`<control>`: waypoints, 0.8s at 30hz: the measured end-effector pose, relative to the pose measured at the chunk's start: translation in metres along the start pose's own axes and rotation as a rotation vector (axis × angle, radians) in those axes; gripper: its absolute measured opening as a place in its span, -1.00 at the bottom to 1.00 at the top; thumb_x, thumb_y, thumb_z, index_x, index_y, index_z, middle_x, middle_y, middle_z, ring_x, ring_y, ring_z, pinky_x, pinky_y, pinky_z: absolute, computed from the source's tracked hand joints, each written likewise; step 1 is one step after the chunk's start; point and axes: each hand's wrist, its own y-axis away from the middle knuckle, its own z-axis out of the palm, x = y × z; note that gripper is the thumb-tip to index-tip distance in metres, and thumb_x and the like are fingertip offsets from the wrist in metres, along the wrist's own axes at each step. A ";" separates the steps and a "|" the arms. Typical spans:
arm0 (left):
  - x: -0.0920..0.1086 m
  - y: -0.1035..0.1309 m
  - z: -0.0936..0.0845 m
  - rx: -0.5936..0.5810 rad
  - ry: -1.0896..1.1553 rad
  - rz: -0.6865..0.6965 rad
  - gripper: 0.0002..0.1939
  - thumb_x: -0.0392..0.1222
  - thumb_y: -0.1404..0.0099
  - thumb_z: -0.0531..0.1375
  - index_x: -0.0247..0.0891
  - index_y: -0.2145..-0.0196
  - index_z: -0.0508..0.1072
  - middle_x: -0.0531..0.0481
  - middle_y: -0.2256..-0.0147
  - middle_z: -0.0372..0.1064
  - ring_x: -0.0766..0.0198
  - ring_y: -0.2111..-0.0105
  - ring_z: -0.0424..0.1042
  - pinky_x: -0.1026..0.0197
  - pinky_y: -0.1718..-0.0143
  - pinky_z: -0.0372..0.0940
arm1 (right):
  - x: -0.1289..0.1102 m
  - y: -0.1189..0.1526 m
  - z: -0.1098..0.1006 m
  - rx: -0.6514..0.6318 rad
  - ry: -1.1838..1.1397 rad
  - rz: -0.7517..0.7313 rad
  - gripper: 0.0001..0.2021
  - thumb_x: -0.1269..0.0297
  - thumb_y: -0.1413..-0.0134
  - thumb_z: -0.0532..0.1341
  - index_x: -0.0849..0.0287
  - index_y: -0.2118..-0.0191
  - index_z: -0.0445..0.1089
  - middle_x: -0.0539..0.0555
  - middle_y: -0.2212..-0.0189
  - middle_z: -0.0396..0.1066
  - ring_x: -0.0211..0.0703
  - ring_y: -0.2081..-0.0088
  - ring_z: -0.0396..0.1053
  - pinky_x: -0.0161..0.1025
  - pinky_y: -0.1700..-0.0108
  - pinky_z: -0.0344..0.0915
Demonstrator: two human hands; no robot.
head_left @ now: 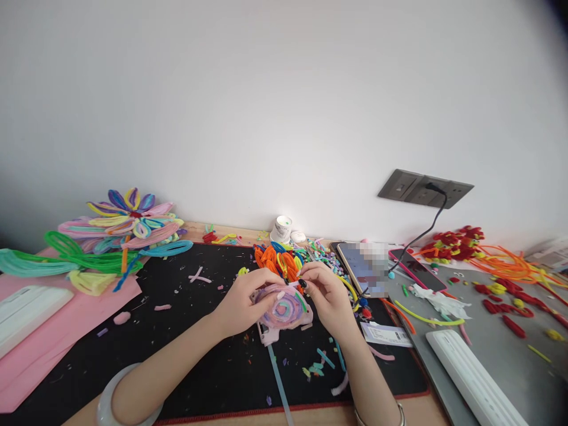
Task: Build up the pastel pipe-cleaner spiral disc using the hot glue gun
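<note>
A round spiral of pink, purple and blue pipe cleaners, with a green piece along its right edge, is in front of me above the black mat. My left hand is closed on its left and upper rim, thumb across the front. At its upper right my right hand has thumb and fingers pinched together. A small dark spot shows at those fingertips; I cannot make out what they hold. Below the spiral lies a pale pink tool, partly hidden, with a long translucent stick running toward me, resembling a glue gun.
Bundled orange pipe cleaners lie behind my hands, near a paper cup. Left are a pipe-cleaner flower and pink paper. Right are a tablet, a phone and a white power strip. Scraps dot the black mat.
</note>
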 end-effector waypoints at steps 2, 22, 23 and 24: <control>0.000 0.001 0.001 -0.008 0.004 0.003 -0.86 -0.26 -0.27 0.16 -0.18 0.22 0.49 -0.03 0.30 0.53 0.23 0.31 0.49 0.21 0.23 0.36 | 0.001 0.000 0.001 0.001 -0.004 0.001 -0.85 0.47 -0.18 0.10 0.11 0.35 0.36 0.09 0.25 0.39 -0.12 0.18 0.38 -0.21 0.18 0.31; -0.032 -0.013 -0.021 0.739 0.079 -0.218 -0.77 -0.11 -0.26 0.23 -0.26 0.18 0.42 -0.03 0.23 0.46 0.23 0.22 0.48 0.22 0.19 0.40 | 0.005 0.007 0.002 -0.557 0.307 0.212 -0.49 0.56 0.28 0.18 0.17 0.07 0.39 0.04 0.26 0.44 -0.16 0.32 0.35 -0.30 0.28 0.24; -0.035 -0.013 -0.022 0.753 0.072 -0.218 -0.77 -0.11 -0.26 0.23 -0.26 0.17 0.42 -0.03 0.23 0.46 0.23 0.22 0.49 0.22 0.19 0.40 | 0.004 0.005 -0.002 -0.537 0.286 0.236 -0.52 0.54 0.27 0.18 0.19 0.08 0.39 0.03 0.30 0.43 -0.18 0.36 0.33 -0.33 0.33 0.22; -0.038 -0.013 -0.023 0.763 0.059 -0.214 -0.78 -0.11 -0.26 0.23 -0.26 0.17 0.42 -0.03 0.23 0.46 0.23 0.23 0.49 0.22 0.19 0.40 | 0.003 0.004 -0.006 -0.507 0.254 0.259 -0.56 0.53 0.24 0.17 0.20 0.10 0.39 0.01 0.33 0.43 -0.20 0.39 0.31 -0.34 0.36 0.20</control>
